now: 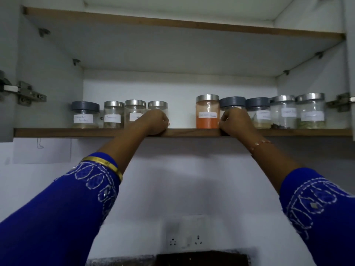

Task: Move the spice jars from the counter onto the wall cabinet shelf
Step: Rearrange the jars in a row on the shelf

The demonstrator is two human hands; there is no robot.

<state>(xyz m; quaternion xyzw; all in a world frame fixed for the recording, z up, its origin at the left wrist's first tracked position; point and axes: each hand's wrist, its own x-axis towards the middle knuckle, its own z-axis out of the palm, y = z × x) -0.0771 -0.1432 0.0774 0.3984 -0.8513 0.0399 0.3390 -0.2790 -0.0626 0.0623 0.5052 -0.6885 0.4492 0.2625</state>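
Each hand (pixel 156 121) (pixel 233 120) around a shelf (pixel 76 132) jar (pixel 158 106) (pixel 232 103)

The shelf (pixel 192 132), brown-edged, carries 9 jars in a row. Left group of 4: a grey-lidded jar (pixel 85 115), then 3 steel-lidded jars (pixel 113 115), the fourth half hidden. After a gap, an orange-filled jar (pixel 207 112), 2 grey-lidded ones, then 2 steel-lidded jars at the right end (pixel 311 111). All upright, close together.
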